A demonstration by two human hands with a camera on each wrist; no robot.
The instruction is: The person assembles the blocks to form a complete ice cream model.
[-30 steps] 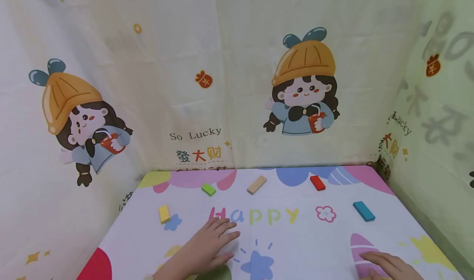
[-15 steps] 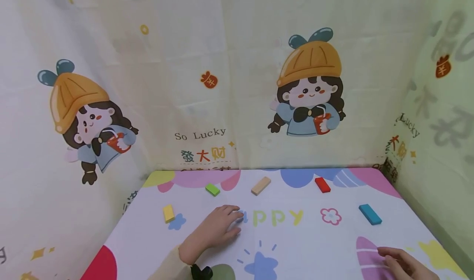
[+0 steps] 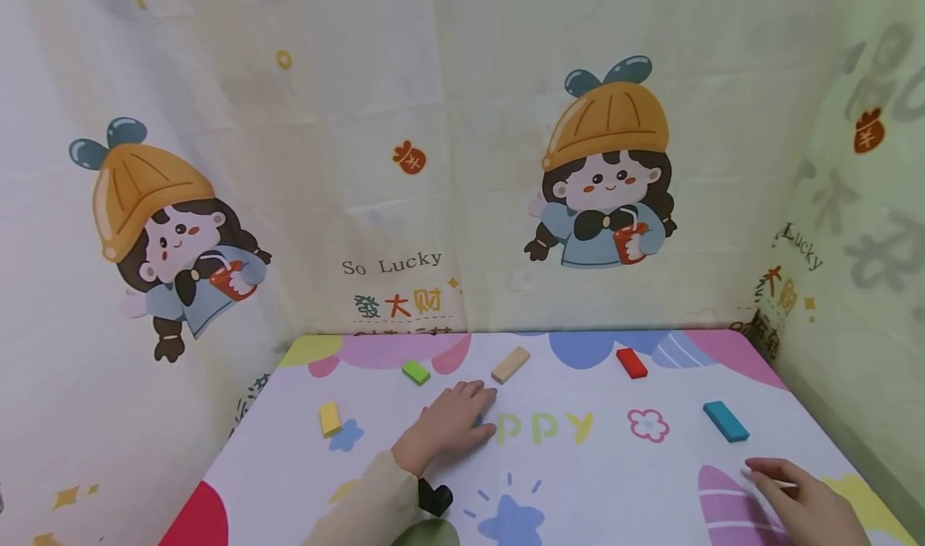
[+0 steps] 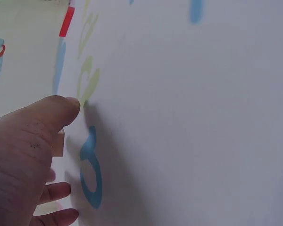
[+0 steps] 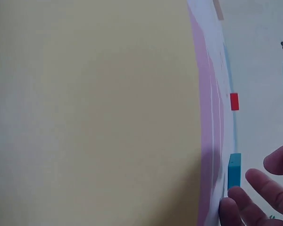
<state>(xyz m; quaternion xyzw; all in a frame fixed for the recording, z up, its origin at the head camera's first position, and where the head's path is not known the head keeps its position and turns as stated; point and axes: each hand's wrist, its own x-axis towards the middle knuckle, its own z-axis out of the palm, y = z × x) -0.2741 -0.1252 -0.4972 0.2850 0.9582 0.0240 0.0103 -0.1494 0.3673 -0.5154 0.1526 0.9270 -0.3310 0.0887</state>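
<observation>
My left hand (image 3: 454, 417) reaches over the table with its fingers spread, holding nothing. Its fingertips are just short of a plain wooden block (image 3: 511, 365); the left wrist view shows part of that wooden block (image 4: 58, 143) behind the thumb. At the front right, my right hand (image 3: 809, 498) has loosely bent fingers and holds nothing. Nearest to it is a blue block (image 3: 726, 421), a little beyond the fingertips. In the right wrist view that blue block (image 5: 234, 170) shows by the fingers.
A yellow block (image 3: 329, 420), a green block (image 3: 416, 372) and a red block (image 3: 632, 363) lie along an arc with the others. The printed tablecloth (image 3: 600, 490) covers the table. Printed cloth walls (image 3: 484, 128) stand at the back and both sides.
My left hand has moved forward and to the right, closer to the wooden block. My right hand has moved slightly forward, nearer the blue block. The blocks lie where they were.
</observation>
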